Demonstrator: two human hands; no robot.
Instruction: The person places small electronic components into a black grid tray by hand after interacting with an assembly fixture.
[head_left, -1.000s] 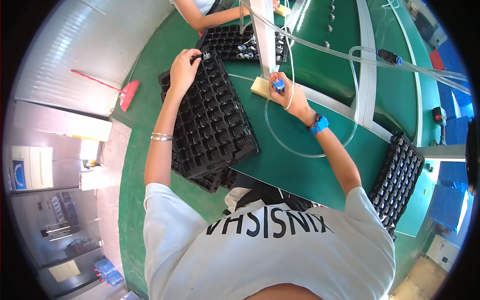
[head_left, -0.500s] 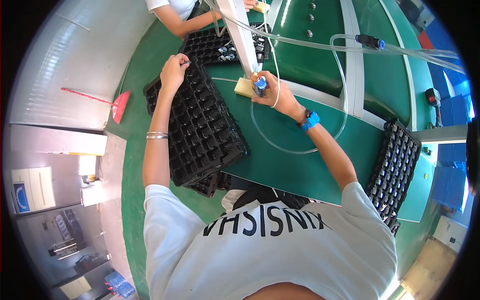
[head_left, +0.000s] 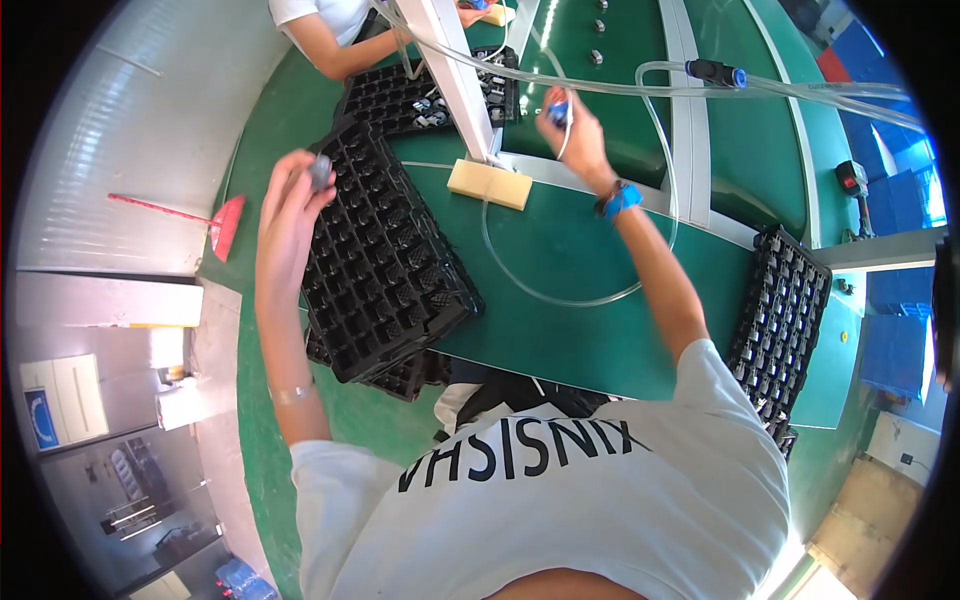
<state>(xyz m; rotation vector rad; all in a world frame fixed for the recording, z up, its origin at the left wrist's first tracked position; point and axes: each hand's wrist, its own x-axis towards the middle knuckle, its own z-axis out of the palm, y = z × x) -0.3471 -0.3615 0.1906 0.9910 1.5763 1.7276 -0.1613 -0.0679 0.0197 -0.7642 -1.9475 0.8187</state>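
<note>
My left hand (head_left: 288, 208) is raised at the left edge of a black compartment tray (head_left: 385, 265), its fingertips closed on a small grey rounded part (head_left: 320, 173). The tray's compartments look mostly bare from here. Over the far side of the green table (head_left: 580, 340), my right hand (head_left: 582, 142) grips a small blue tool (head_left: 559, 112) with a thin clear tube at it. Its fingers hide much of the tool. A yellow sponge block (head_left: 490, 185) lies on the table between my two hands, touched by neither.
A white metal post (head_left: 450, 75) rises behind the sponge, with clear air hoses (head_left: 600, 88) strung across. Another person's arm (head_left: 365, 52) reaches over a second black tray (head_left: 375, 98) holding metal parts. A filled tray (head_left: 782, 325) stands at the right. Several small metal pieces (head_left: 597, 57) sit far off.
My left hand has drawn back toward me and left, off the tray's far corner, with the grey part in its fingers. My right hand has lifted the blue tool away from the sponge, farther and rightward.
</note>
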